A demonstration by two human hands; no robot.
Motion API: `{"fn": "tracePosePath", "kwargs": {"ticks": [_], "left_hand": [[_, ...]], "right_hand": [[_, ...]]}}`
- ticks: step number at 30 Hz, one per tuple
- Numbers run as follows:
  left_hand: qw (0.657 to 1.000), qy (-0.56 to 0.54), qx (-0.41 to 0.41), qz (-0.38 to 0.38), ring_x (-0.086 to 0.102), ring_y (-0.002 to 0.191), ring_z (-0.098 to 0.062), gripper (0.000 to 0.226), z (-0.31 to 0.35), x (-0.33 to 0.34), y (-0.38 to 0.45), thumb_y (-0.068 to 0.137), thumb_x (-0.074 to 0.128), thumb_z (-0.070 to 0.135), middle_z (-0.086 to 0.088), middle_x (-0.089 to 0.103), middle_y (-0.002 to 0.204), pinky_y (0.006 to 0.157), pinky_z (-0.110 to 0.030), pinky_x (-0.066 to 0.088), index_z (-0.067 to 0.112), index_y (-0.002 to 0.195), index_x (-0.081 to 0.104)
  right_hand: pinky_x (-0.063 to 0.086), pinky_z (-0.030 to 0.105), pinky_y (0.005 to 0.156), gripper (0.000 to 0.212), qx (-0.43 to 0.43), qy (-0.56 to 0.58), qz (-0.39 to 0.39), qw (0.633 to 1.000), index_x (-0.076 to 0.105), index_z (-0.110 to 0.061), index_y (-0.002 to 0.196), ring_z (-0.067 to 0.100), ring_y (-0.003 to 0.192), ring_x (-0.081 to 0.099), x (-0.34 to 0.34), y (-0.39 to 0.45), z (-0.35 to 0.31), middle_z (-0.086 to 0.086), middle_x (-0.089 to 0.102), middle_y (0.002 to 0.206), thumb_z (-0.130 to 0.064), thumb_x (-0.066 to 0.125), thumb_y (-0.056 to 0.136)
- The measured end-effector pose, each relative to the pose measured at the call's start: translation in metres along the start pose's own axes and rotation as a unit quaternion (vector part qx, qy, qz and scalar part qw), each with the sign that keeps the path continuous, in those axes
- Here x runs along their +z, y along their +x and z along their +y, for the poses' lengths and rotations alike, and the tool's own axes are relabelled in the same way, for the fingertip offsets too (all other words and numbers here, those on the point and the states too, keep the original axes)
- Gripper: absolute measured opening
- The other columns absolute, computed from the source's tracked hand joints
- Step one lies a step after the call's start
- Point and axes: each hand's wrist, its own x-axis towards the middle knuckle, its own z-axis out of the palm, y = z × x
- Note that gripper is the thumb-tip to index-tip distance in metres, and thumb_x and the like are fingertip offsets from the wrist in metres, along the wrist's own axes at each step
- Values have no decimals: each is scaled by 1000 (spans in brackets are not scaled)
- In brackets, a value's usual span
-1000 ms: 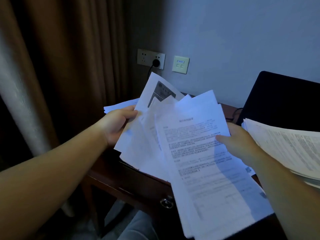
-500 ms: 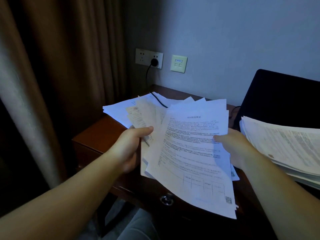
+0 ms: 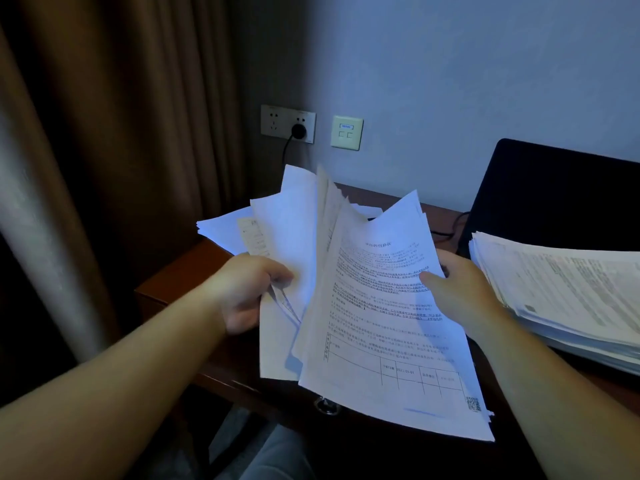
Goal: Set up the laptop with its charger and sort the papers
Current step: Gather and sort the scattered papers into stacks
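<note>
Dim interior with a cool bluish cast. The wall (image 3: 467, 81) and the printed sheets (image 3: 381, 323) are the brightest surfaces; the curtain (image 3: 104, 133) and the laptop lid (image 3: 554, 195) sink into shadow. Raised sheet edges show motion blur. Wide-angle distortion bends the curtain folds at the left edge.

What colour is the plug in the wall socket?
Black plug, seen in the head view.

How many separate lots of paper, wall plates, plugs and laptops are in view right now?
Lots of paper: 3, held sheets, left pile, right stack
Wall plates: 2, power socket, data plate
Plugs: 1, black plug
Laptops: 1, laptop
Total: 7
</note>
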Motion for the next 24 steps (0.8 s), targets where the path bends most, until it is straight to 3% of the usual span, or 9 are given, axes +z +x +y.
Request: {"fn": "tracePosePath", "kwargs": {"ticks": [2,5,9,10,13,15,18,20,24], "left_hand": [[1000,19,-14,-7,75,91,-45,40,9,-3,3,92,40,-17,-26,75,107,62,-50,63,0,121,63],[997,69,-40,0,76,91,-42,37,17,-4,9,93,44,-11,-25,74,110,64,-47,64,-1,121,65],[986,146,-13,85,77,71,-35,24,24,-1,21,98,53,-1,-20,78,90,50,-39,60,5,119,62],[981,165,-7,101,77,73,-35,24,25,-2,25,99,57,6,-20,78,95,55,-41,62,6,123,61],[973,213,-11,87,76,95,-37,37,25,-6,31,98,67,25,-14,76,112,91,-55,59,15,134,60],[963,260,-16,66,78,90,-33,38,23,-6,31,94,74,30,-9,78,108,84,-52,62,22,129,61],[965,258,-35,15,79,80,-26,37,17,-3,30,91,76,23,-5,80,95,56,-37,63,22,124,60],[979,198,-35,-28,78,89,-31,35,12,-2,30,94,72,11,-11,80,102,62,-40,64,15,127,59],[986,147,10,-79,76,98,-34,38,5,1,29,92,66,-5,-16,77,114,71,-41,64,7,127,62]], "right_hand": [[55,27,62,27,6,24,-11,1000,69,-38,115,11,84,70,-3,1,2,-24,72,105,-16,60,100],[60,48,88,32,52,75,-25,995,65,-29,130,21,99,71,-3,4,2,-8,73,118,-15,61,101],[58,53,91,32,69,134,-48,987,65,-26,129,26,100,72,-5,7,-1,-2,74,117,-9,59,102],[57,52,93,34,71,148,-53,985,64,-24,131,27,103,72,-7,6,-1,-1,73,120,-8,59,102],[51,56,102,35,81,186,-59,977,63,-21,134,30,112,68,-9,5,3,1,71,127,-7,60,102],[53,54,99,31,85,211,-66,972,65,-21,130,29,112,68,-8,3,4,1,71,124,-7,60,102],[57,39,80,29,72,253,-89,961,66,-26,123,15,101,73,-4,2,2,-8,74,118,-7,59,102],[55,30,79,31,37,239,-99,965,65,-29,122,5,98,73,-3,2,2,-14,73,119,-7,60,101],[53,42,99,36,-3,170,-105,980,63,-31,131,12,113,68,-1,0,1,-13,71,125,-14,65,100]]}}
